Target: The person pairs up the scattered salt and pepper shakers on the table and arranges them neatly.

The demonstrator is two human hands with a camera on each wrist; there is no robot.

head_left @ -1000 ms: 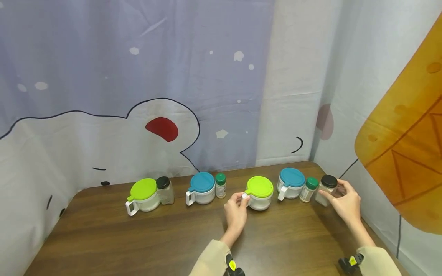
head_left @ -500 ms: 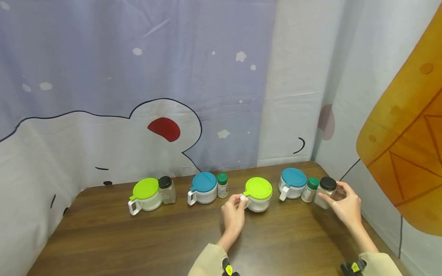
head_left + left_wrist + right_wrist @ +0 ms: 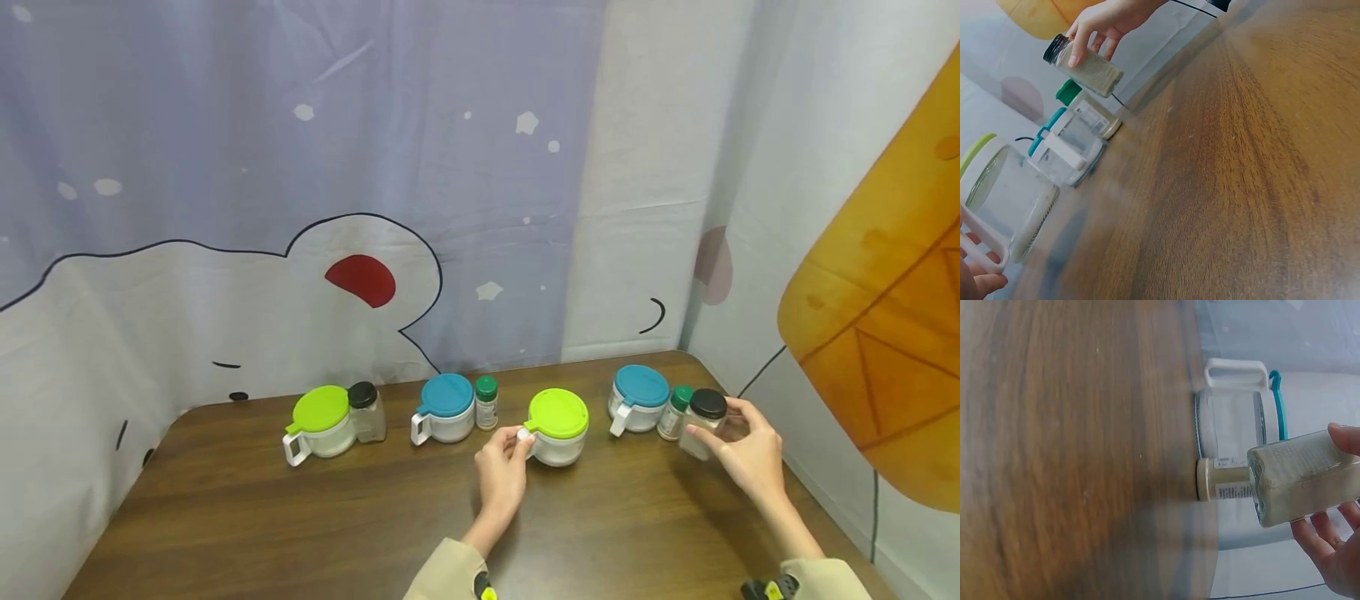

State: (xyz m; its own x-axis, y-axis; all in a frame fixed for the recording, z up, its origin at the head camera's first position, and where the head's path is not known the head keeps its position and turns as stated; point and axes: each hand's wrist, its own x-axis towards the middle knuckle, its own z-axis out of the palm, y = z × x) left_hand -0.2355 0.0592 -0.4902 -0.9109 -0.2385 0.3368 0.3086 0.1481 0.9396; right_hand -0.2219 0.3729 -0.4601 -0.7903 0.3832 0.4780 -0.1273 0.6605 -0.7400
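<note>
In the head view my left hand (image 3: 501, 475) pinches the white handle of a glass jar with a lime-green lid (image 3: 558, 413). The left wrist view shows fingers through that handle (image 3: 986, 240); I cannot tell whether the jar's base touches the table. My right hand (image 3: 752, 450) grips a square glass spice jar (image 3: 697, 437) with a black lid and pale contents, fingers and thumb on opposite sides. This jar is tilted and off the table in the right wrist view. Just left of it stand a green-capped bottle (image 3: 672, 421), partly hidden, and a blue-lidded handled jar (image 3: 640, 400).
Further left along the table's back stand a green-capped bottle (image 3: 487, 407), a blue-lidded handled jar (image 3: 447, 408), a black-lidded spice jar (image 3: 369, 417) and a lime-lidded handled jar (image 3: 322, 425). A printed curtain (image 3: 495, 183) hangs behind the brown wooden table (image 3: 300, 533).
The lime-lidded jar in my left hand has shifted slightly left and toward me. The black-lidded spice jar in my right hand has also come a little left and nearer. The head view has shifted slightly.
</note>
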